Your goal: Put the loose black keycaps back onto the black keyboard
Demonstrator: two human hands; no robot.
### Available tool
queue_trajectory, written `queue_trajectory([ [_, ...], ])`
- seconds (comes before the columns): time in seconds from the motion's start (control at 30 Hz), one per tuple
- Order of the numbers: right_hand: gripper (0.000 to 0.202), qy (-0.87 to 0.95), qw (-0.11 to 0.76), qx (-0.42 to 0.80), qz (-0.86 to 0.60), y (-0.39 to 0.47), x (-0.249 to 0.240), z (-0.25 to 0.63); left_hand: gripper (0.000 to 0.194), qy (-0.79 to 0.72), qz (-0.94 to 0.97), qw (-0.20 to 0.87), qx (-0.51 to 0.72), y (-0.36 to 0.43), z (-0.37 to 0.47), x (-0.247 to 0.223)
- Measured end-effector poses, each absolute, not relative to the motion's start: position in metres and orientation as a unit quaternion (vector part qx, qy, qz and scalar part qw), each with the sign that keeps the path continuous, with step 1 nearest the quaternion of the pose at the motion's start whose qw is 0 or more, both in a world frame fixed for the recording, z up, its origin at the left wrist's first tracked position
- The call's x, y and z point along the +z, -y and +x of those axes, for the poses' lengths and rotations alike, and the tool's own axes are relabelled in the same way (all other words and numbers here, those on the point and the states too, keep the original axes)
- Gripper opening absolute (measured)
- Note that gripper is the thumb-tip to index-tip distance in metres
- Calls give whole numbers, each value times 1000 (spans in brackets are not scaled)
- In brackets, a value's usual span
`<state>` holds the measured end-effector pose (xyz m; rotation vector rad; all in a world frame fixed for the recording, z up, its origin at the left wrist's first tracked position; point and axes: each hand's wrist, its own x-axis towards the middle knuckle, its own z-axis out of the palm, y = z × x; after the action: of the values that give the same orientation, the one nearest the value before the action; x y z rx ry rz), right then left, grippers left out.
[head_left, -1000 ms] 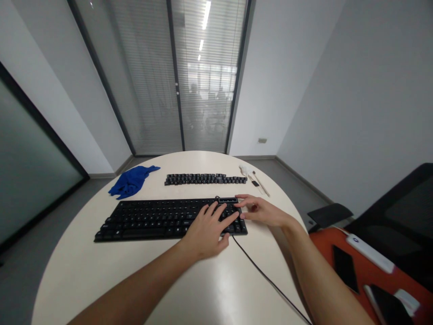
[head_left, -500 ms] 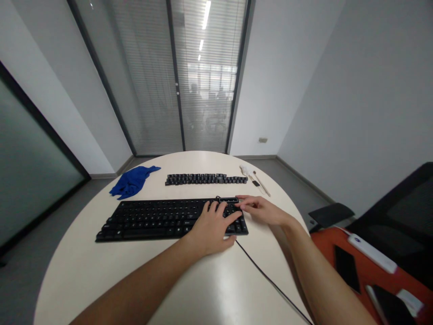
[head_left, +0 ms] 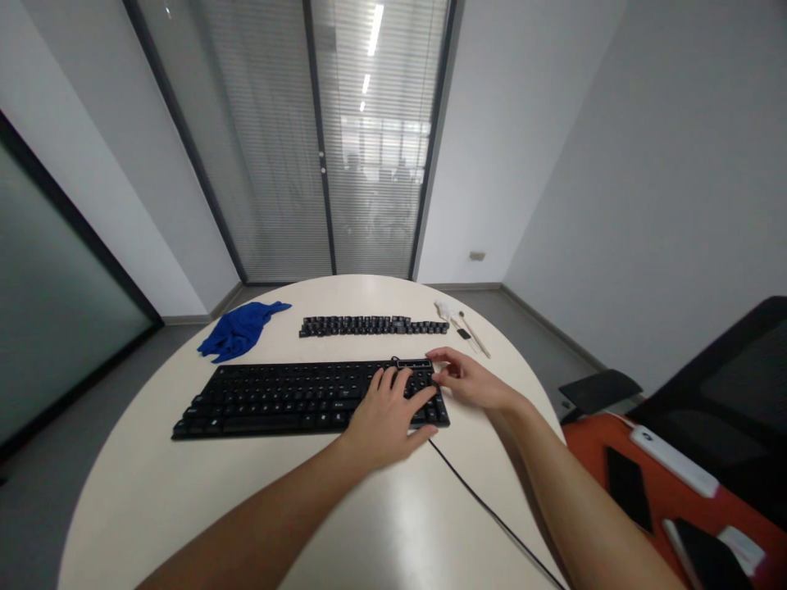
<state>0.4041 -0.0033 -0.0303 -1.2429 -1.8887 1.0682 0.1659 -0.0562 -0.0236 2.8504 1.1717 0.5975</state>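
A black keyboard [head_left: 276, 397] lies on the round cream table [head_left: 202, 508]. Spread over its right part is my left hand [head_left: 386, 414], fingers apart, with the thumb by the near edge. My right hand [head_left: 470, 381] is at the keyboard's far right corner, its fingers bent and the index finger and thumb near the edge; anything between them is too small to make out. Beyond the keyboard, loose black keycaps [head_left: 372, 325] stand in rows.
A crumpled blue cloth [head_left: 243, 329] lies at the back left. Thin sticks [head_left: 475, 334] and a small white clump [head_left: 446, 310] are at the back right. A black cable [head_left: 485, 504] runs toward me. An orange chair seat [head_left: 590, 451] holds a phone [head_left: 628, 487] and a white power strip [head_left: 675, 460].
My right hand has shifted slightly left, and its fingers are more bent at the keyboard's corner. My left hand stays nearly in place.
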Motion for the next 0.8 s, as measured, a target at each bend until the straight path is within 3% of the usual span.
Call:
queue_trajectory([
  [0.17, 39, 703, 349, 275, -555, -6, -40, 398, 54, -376, 907, -6, 189, 56, 166, -30],
  [0.33, 38, 680, 294, 108, -663, -15, -37, 399, 54, -380, 905, -4, 189, 56, 168, -32],
  [0.57, 60, 648, 176, 60, -738, -44, -26, 394, 53, -381, 903, 0, 197, 56, 168, -33],
  [0.8, 47, 596, 167, -33, -785, -54, -36, 380, 53, -377, 906, 1, 194, 57, 167, -34],
])
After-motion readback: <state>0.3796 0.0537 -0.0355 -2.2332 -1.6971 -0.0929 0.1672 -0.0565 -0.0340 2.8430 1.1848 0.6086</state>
